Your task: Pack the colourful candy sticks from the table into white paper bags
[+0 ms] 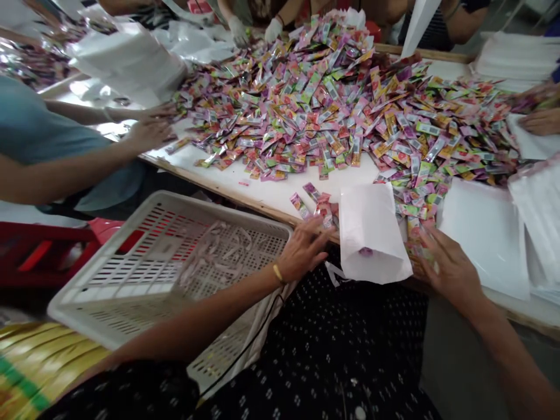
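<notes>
A white paper-like bag (371, 224) lies at the table's front edge, its mouth towards me and slightly gaping, with a purple bit showing inside. To its left, my left hand (306, 248) reaches over the edge with fingers stretched out, close to a few small colourful packets (324, 207). My right hand (452, 265) is on the bag's other side, fingers extended and apart, touching or just beside more packets (413, 230). Whether its fingertips press on any packet is hard to tell. Beyond the bag spreads a large heap of the same sachets (306, 111).
Left of me stands a white plastic crate (170, 201) with pale strips in it. Flat white bags (483, 233) lie at the right, beside another stack (540, 216). A co-worker's hands (149, 134) work at the left, and gloved hands (273, 29) at the far side.
</notes>
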Demonstrator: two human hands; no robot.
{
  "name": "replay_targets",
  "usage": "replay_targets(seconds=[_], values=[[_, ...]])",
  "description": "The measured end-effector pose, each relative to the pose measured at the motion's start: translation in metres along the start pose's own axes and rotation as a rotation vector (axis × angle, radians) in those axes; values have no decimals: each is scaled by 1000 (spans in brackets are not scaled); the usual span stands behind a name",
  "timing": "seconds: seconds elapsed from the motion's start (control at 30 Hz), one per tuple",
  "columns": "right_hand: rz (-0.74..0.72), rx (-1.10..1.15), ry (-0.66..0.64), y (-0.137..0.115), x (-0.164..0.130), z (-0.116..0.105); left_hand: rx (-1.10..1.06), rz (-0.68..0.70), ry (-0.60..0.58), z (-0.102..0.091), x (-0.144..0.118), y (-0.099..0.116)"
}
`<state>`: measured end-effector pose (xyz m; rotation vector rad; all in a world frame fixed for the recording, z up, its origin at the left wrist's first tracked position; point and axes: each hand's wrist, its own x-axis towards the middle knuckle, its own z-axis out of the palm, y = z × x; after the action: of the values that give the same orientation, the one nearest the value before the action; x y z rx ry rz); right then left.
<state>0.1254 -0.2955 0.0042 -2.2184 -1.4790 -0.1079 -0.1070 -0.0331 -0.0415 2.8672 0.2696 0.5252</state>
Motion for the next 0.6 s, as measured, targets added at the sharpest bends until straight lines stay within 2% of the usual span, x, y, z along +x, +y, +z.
replay_targets(seconds=[0.07, 0.13, 0.23, 0.33, 0.43, 0.53, 0.6], values=[[-326, -101, -96, 3, 21, 6, -43, 229, 81, 13, 19, 5], [-540, -143, -195, 5, 38, 12, -73, 379, 105, 27, 32, 9], [-737, -150, -270, 11, 41, 21, -142, 520, 22, 37, 34, 8], [-788, -150, -280, 21, 22, 28, -240, 572, -114, 34, 19, 2], [-658, -97, -263, 25, 2, 35, -336, 423, -183, 28, 8, 3], [-424, 13, -240, 15, -7, 42, -476, 84, -140, 23, 10, 17], [-204, 85, -164, 7, -8, 47, -522, -164, -75, 21, 16, 30]])
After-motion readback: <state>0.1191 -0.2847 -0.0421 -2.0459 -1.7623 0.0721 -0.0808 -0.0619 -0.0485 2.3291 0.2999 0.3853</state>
